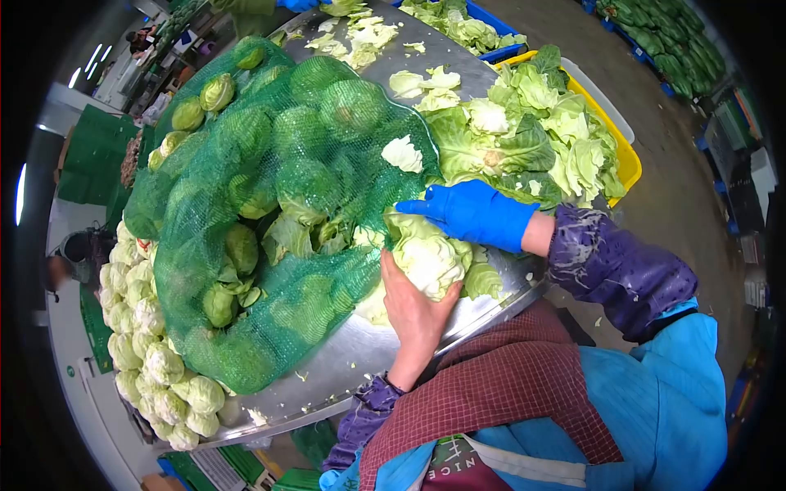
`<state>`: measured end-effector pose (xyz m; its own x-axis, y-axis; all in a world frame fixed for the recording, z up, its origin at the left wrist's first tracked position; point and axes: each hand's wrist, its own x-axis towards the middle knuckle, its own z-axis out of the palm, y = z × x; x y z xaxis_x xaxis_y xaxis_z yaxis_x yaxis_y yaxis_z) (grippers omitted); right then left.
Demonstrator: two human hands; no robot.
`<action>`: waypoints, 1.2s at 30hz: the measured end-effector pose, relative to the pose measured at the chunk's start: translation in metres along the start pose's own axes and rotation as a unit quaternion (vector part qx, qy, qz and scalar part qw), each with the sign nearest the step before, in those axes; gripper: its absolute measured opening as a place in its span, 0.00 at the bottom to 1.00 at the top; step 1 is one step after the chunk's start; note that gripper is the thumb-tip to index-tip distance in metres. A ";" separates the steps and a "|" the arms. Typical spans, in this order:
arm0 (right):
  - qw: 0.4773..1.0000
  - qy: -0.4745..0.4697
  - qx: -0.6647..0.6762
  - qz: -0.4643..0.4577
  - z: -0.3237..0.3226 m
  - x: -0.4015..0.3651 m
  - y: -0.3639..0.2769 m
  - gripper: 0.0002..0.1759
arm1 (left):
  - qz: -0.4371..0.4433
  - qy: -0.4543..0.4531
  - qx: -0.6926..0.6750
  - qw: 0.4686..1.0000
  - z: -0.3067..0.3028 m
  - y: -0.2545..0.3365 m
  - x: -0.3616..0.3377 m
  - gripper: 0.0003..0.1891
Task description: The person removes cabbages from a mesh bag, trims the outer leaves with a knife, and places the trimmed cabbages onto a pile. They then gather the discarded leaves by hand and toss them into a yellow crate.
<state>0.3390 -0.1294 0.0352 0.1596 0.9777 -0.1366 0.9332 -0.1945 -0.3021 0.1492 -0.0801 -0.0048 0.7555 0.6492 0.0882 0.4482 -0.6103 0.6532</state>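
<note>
A pale green cabbage (pixel 427 260) sits at the near edge of the metal table, between my two hands. My bare left hand (pixel 419 309) cups its near side, with thumb and fingers spread around it. In a blue glove, my right hand (pixel 475 214) is bent over the top and far side of the same cabbage, one finger reaching left; its other fingertips are partly hidden. Just left of the cabbage lies a large green mesh sack (pixel 270 196) with several cabbages inside, its opening facing me. A loose leaf piece (pixel 403 154) rests on the mesh.
Trimmed outer leaves (pixel 491 147) are heaped on the right, reaching into a yellow crate (pixel 626 159). Stripped cabbages (pixel 164 364) are stacked at the left end of the metal table (pixel 307 385). A blue crate (pixel 503 51) holds leaves at the back. Another person's gloved hand (pixel 299 4) shows at the top.
</note>
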 end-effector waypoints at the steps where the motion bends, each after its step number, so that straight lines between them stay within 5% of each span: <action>1: 0.997 0.033 0.072 -0.015 0.013 0.001 -0.003 0.28 | -0.006 0.005 -0.008 1.000 0.000 -0.002 -0.002 0.59; 3: 0.976 0.054 0.210 0.012 0.033 0.005 -0.007 0.29 | -0.012 0.010 -0.016 1.000 -0.001 -0.008 -0.009 0.59; 6: 0.971 0.087 0.191 0.114 0.064 0.013 0.027 0.29 | 0.004 0.018 -0.096 0.995 -0.004 -0.021 -0.021 0.58; 10: 0.968 0.173 0.170 0.059 0.037 -0.005 0.007 0.38 | -0.048 -0.020 -0.248 0.967 -0.010 -0.034 -0.027 0.57; 12: 0.978 0.152 0.115 0.086 0.006 -0.026 -0.028 0.43 | -0.054 -0.010 -0.246 0.968 -0.009 -0.035 -0.026 0.56; 14: 0.973 -0.004 0.192 0.129 0.000 -0.042 -0.052 0.45 | -0.061 -0.007 -0.259 0.964 -0.008 -0.031 -0.025 0.56; 16: 0.968 -0.001 0.217 0.125 0.036 -0.052 -0.042 0.45 | -0.047 0.004 -0.245 0.968 -0.007 -0.031 -0.025 0.56; 18: 0.869 0.090 0.474 0.104 0.067 -0.047 -0.029 0.37 | -0.058 0.001 -0.274 0.960 -0.010 -0.042 -0.029 0.56; 20: 0.763 -0.033 0.588 0.264 0.064 -0.045 -0.025 0.27 | -0.111 -0.028 -0.299 0.947 -0.017 -0.054 -0.035 0.56; 23: 0.777 -0.009 0.590 0.219 0.066 -0.038 -0.032 0.24 | -0.147 -0.009 -0.361 0.921 -0.025 -0.045 -0.040 0.56; 25: 0.934 0.133 0.308 0.121 0.062 -0.036 -0.050 0.21 | -0.170 0.023 -0.381 0.909 -0.032 -0.037 -0.037 0.56; 27: 0.941 0.161 0.288 0.077 0.073 -0.033 -0.057 0.21 | -0.100 0.041 -0.100 0.989 -0.033 -0.035 -0.026 0.54; 28: 0.944 0.190 0.266 0.033 0.076 -0.032 -0.059 0.21 | -0.104 0.044 -0.101 0.989 -0.032 -0.040 -0.027 0.54; 30: 0.924 0.200 0.297 0.138 0.067 -0.027 -0.049 0.21 | -0.143 0.036 -0.166 0.975 -0.028 -0.054 -0.024 0.51; 32: 0.867 0.102 0.415 0.257 0.071 -0.024 -0.012 0.23 | -0.168 0.042 -0.238 0.956 -0.034 -0.050 -0.027 0.49; 34: 0.886 0.102 0.386 0.237 0.053 -0.028 -0.002 0.25 | -0.190 0.044 -0.308 0.931 -0.041 -0.044 -0.023 0.47; 36: 0.868 0.141 0.438 0.184 0.050 -0.026 -0.001 0.34 | -0.282 0.035 -0.489 0.825 -0.048 -0.042 -0.024 0.47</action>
<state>0.3179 -0.1582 -0.0077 0.5829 0.7932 -0.1761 0.2188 -0.3619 -0.9062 0.0892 -0.0487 0.0020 0.5142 0.7500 -0.4160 0.0923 0.4338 0.8963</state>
